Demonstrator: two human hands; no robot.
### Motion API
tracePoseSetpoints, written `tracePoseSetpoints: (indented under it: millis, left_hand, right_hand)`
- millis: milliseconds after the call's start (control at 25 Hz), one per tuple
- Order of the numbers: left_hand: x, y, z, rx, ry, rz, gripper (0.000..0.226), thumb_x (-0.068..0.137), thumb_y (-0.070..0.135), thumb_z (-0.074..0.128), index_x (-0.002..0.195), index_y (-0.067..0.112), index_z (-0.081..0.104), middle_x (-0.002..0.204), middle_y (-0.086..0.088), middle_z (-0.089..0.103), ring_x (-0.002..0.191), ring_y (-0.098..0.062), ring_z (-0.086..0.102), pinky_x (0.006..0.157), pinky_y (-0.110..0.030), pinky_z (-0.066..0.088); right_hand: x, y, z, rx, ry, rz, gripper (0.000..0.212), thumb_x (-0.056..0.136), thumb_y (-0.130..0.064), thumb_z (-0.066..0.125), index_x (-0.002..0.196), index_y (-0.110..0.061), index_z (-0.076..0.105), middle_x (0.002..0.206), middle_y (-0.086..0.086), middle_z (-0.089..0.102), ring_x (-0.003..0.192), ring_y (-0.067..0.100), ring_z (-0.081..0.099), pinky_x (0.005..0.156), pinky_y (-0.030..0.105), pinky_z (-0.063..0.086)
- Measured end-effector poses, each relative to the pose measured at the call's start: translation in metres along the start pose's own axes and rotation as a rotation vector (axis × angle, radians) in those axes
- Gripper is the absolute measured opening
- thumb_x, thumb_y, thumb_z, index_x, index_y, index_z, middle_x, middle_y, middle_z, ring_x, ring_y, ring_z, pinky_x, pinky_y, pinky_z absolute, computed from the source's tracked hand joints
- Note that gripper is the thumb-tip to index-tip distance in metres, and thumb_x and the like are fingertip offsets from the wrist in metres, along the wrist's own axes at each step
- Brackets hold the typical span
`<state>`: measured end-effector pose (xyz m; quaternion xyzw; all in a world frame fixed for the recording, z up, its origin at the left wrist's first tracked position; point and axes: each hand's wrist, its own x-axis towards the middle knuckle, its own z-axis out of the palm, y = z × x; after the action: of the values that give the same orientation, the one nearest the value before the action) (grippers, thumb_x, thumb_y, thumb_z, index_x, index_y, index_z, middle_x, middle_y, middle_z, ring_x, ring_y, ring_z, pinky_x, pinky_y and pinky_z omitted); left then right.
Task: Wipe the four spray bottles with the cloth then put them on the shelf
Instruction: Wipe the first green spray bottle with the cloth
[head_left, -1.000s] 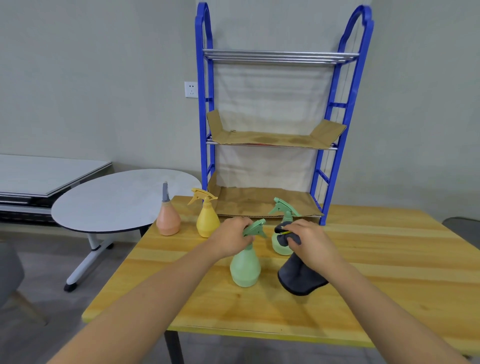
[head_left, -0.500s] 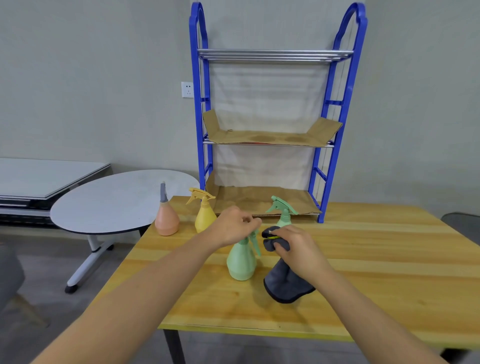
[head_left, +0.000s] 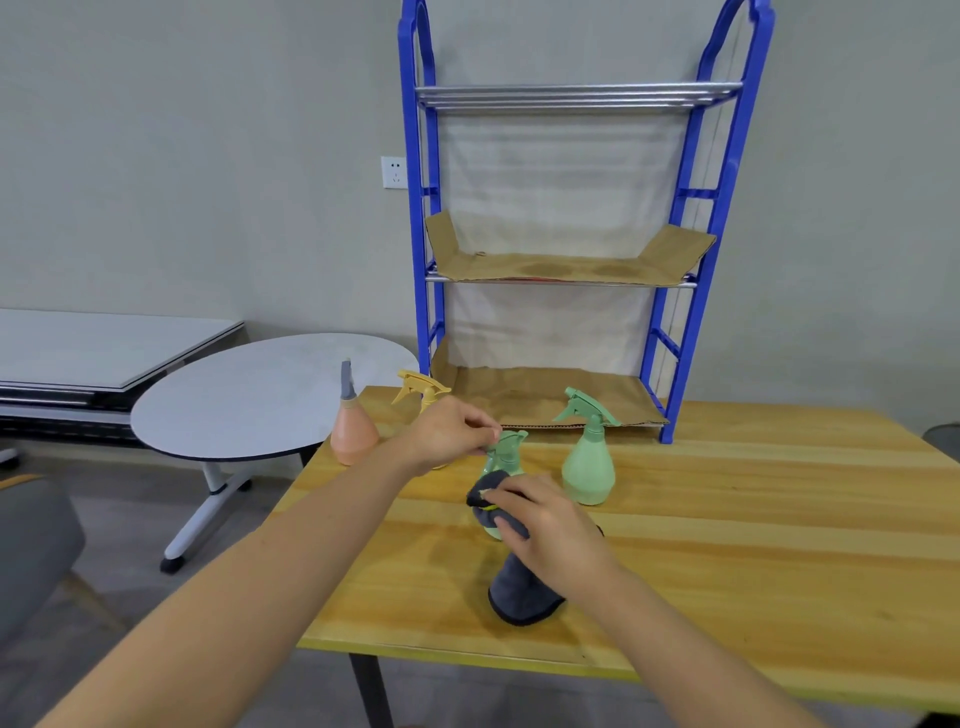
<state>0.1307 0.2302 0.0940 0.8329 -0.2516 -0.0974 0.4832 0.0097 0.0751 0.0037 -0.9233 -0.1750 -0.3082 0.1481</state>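
Note:
My left hand (head_left: 451, 432) pinches the trigger head of a green spray bottle (head_left: 505, 457) standing on the wooden table (head_left: 727, 530). My right hand (head_left: 545, 525) grips a dark grey cloth (head_left: 519, 592) and presses it against that bottle's body, hiding most of it. A second green bottle (head_left: 588, 457) stands just to the right. A yellow bottle (head_left: 422, 391) is partly hidden behind my left hand. An orange bottle (head_left: 352, 430) with a grey nozzle stands at the table's left edge. The blue shelf (head_left: 675, 291) stands at the back of the table.
The shelf's lower two tiers are lined with brown cardboard (head_left: 550, 395); its top tier is bare metal rods. A round white side table (head_left: 260, 395) stands left of the wooden table. A grey chair (head_left: 31, 545) sits at the lower left.
My left hand shifted its hold up to the green bottle's trigger head. My right hand brought the cloth from beside the bottle onto its body. The camera moved closer.

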Motion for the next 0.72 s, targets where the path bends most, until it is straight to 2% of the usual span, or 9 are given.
tracePoseSetpoints:
  millis: [120,280,360,440,480,520,600,720]
  left_hand:
    - [0.001,-0.002,-0.001,-0.033,-0.030,-0.024,0.013,0.094,0.010,0.068,0.097,0.000,0.076,0.110,-0.006,0.074,0.107,-0.025,0.071,0.083,-0.028,0.062]
    - [0.002,-0.007,-0.006,-0.025,-0.083,-0.001,0.016,0.097,0.008,0.063,0.101,-0.003,0.074,0.116,-0.004,0.072,0.102,-0.019,0.071,0.076,-0.021,0.060]
    - [0.003,-0.010,-0.008,-0.030,-0.083,0.016,0.016,0.098,0.009,0.063,0.101,-0.003,0.073,0.117,-0.003,0.072,0.096,-0.012,0.070,0.074,-0.018,0.058]
    - [0.006,-0.014,-0.008,-0.019,-0.094,0.026,0.017,0.099,0.008,0.062,0.103,-0.005,0.072,0.117,-0.002,0.071,0.094,-0.009,0.069,0.077,-0.019,0.059]
    - [0.007,-0.015,-0.008,-0.008,-0.103,0.032,0.018,0.099,0.008,0.061,0.105,-0.006,0.072,0.116,-0.001,0.071,0.095,-0.009,0.069,0.079,-0.020,0.059]
    - [0.008,-0.016,-0.008,0.013,-0.106,0.043,0.019,0.100,0.008,0.060,0.108,-0.006,0.071,0.116,-0.001,0.072,0.096,-0.010,0.069,0.081,-0.020,0.059]
    - [0.008,-0.016,-0.009,0.045,-0.098,0.068,0.021,0.101,0.008,0.059,0.112,-0.003,0.071,0.112,0.000,0.073,0.096,-0.010,0.069,0.082,-0.019,0.059]
    - [0.006,-0.015,-0.008,0.077,-0.091,0.078,0.021,0.102,0.012,0.058,0.115,0.004,0.073,0.098,0.010,0.072,0.086,-0.002,0.071,0.074,-0.013,0.055]
  right_hand:
    - [0.011,-0.003,0.015,-0.051,0.059,0.013,0.030,0.085,-0.019,0.071,0.116,-0.021,0.068,0.110,-0.008,0.060,0.099,0.017,0.056,0.076,0.033,0.056]
    - [0.025,0.010,0.014,0.011,0.333,0.229,0.029,0.082,-0.014,0.076,0.110,-0.015,0.070,0.109,-0.004,0.063,0.100,0.016,0.058,0.087,0.030,0.053]
    - [0.025,0.004,0.024,-0.004,0.312,0.140,0.028,0.082,-0.013,0.075,0.110,-0.015,0.071,0.108,-0.004,0.064,0.098,0.017,0.058,0.086,0.030,0.052]
    - [0.017,-0.008,0.040,-0.072,0.170,-0.065,0.026,0.083,-0.016,0.071,0.108,-0.017,0.071,0.106,-0.005,0.064,0.093,0.018,0.057,0.079,0.030,0.053]
    - [0.016,-0.007,0.042,-0.081,0.153,-0.103,0.025,0.083,-0.016,0.070,0.108,-0.018,0.071,0.105,-0.005,0.064,0.091,0.018,0.058,0.076,0.030,0.053]
    - [0.018,-0.001,0.037,-0.058,0.190,-0.064,0.025,0.083,-0.015,0.071,0.108,-0.017,0.071,0.106,-0.005,0.064,0.092,0.019,0.059,0.077,0.030,0.054]
    - [0.027,0.019,0.023,0.004,0.347,0.140,0.025,0.082,-0.010,0.074,0.107,-0.014,0.071,0.106,-0.002,0.065,0.096,0.020,0.060,0.086,0.031,0.052]
    - [0.035,0.039,0.007,0.014,0.468,0.369,0.026,0.083,-0.009,0.074,0.109,-0.013,0.072,0.108,0.000,0.065,0.099,0.020,0.061,0.089,0.034,0.051]
